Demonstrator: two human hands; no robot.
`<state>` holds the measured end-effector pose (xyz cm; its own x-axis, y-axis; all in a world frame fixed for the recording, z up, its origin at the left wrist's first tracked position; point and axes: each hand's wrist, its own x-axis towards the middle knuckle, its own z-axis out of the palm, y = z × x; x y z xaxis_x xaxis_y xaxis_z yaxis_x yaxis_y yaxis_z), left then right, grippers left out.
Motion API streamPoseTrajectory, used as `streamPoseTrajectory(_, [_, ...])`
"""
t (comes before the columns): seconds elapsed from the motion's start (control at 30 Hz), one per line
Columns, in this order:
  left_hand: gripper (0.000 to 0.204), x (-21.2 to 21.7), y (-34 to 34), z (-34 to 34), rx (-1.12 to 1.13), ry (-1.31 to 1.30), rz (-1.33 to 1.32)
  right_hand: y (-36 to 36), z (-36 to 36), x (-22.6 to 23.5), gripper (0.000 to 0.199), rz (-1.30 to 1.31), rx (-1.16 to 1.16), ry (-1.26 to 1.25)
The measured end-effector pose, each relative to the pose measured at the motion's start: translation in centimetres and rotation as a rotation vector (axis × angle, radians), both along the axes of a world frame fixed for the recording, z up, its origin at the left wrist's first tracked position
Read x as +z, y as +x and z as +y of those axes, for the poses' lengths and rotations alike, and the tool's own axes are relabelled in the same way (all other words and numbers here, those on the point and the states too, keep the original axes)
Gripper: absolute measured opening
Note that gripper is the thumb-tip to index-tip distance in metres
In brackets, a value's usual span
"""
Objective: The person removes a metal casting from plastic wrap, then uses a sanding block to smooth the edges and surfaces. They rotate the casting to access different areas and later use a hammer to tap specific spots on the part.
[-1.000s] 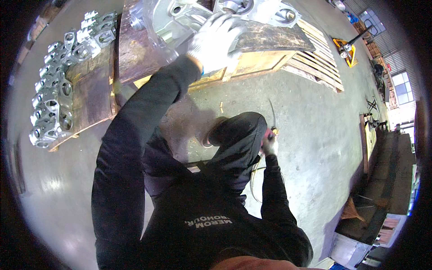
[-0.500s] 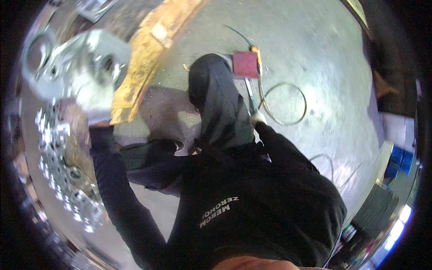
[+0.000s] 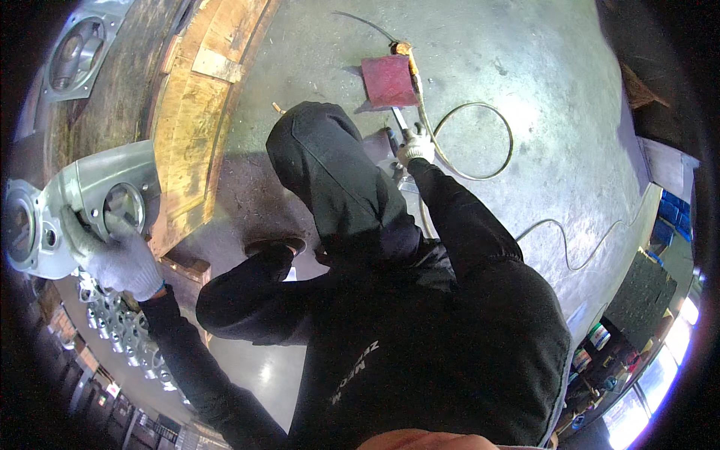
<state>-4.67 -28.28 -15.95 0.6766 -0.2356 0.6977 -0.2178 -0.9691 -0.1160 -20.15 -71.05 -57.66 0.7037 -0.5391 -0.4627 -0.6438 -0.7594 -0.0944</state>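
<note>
My left hand point(image 3: 124, 262), in a white knit glove, grips a grey cast-metal housing point(image 3: 94, 196) with large round openings. Its fingers lie along the housing's side, beside the bench at the left. My right hand point(image 3: 416, 148), gloved too, is low over the floor beyond my knee. It is beside a flat metal strip point(image 3: 399, 118) and a small dark part point(image 3: 391, 139). Whether its fingers close round these cannot be made out. A maroon square pad or sheet point(image 3: 388, 82) lies just past the strip, with a hose point(image 3: 513, 142) running alongside.
A wooden bench or pallet with a yellowish edge plank point(image 3: 196, 112) stands at the left, bearing another metal housing point(image 3: 77, 56). Several shiny castings point(image 3: 124, 330) are on the floor behind my left arm. The hose loops across the concrete floor. Blue bins point(image 3: 675, 214) stand at the far right.
My left hand and the housing have come down and left, nearer to me along the bench. My right hand has reached forward, closer to the maroon square. The view has shifted.
</note>
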Motion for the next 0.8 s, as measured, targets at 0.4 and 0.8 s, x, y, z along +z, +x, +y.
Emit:
streamPoseTrajectory(0.4, [0.053, -0.6, 0.8, 1.9, -0.078, 0.073, -0.104, 14.9, -0.8, -0.6, 0.067, 0.271, 0.395, -0.092])
streamPoseTrajectory(0.8, [0.054, 0.0, -6.1, -4.0, -0.115, -0.174, 0.035, 20.2, 3.1, 29.6, 0.016, -1.040, 0.004, 1.353])
